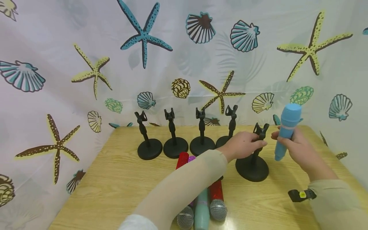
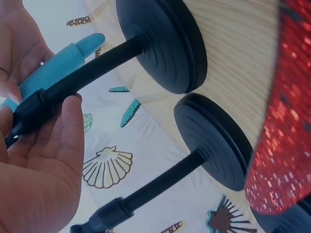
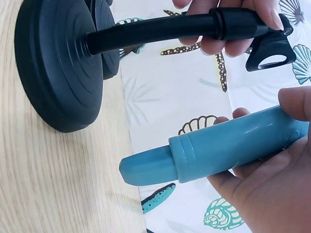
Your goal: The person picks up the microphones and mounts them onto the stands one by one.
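Observation:
My left hand (image 1: 242,145) grips the upper stem of a black tabletop microphone stand (image 1: 252,170), just below its forked clip (image 1: 261,130). To the right, my right hand (image 1: 303,151) holds a light-blue microphone (image 1: 288,123) upright beside that clip, apart from it, its thick head at the top. In the right wrist view the microphone's narrow tail (image 3: 148,166) sticks out past the fingers, and the stand's clip (image 3: 272,53) is bare. The left wrist view has the left fingers and thumb around the stem (image 2: 92,68).
More black stands (image 1: 149,148) form a row at the back of the wooden table (image 1: 120,179). Several microphones lie at the front, including a red one (image 1: 217,191) and a mint-green one (image 1: 202,212), partly hidden by the left forearm. A shell-patterned curtain (image 1: 178,64) hangs behind.

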`<act>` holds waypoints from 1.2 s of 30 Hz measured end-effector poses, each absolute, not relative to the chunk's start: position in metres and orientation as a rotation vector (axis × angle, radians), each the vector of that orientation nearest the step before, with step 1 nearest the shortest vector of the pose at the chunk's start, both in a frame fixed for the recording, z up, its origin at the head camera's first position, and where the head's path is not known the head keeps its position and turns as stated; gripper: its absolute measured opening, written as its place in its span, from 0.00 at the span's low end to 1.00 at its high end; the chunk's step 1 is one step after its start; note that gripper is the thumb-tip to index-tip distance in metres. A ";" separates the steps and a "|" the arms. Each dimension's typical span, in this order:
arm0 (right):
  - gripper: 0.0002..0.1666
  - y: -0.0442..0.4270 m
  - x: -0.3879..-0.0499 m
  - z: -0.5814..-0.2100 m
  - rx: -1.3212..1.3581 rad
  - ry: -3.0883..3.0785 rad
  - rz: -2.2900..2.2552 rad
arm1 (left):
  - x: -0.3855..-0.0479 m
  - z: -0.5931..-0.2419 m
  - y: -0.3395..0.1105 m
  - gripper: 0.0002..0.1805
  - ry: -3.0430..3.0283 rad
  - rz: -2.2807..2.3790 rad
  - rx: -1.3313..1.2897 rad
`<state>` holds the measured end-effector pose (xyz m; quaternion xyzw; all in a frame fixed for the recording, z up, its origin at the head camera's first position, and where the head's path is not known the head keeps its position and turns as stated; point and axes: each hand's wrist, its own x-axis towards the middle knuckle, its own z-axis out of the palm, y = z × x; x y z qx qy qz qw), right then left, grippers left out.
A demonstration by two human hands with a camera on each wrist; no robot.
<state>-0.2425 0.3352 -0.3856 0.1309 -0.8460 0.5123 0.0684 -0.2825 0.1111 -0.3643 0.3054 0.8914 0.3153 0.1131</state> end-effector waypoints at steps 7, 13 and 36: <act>0.30 0.323 -0.244 -0.383 0.439 -2.538 1.591 | -0.275 -0.364 0.089 0.17 2.607 0.875 0.965; 0.29 0.303 -0.247 -0.381 0.515 -2.502 1.614 | -0.267 -0.363 0.070 0.17 2.648 0.796 1.009; 0.35 0.241 -0.271 -0.378 0.734 -2.289 2.069 | -0.251 -0.359 0.043 0.15 2.711 0.688 1.079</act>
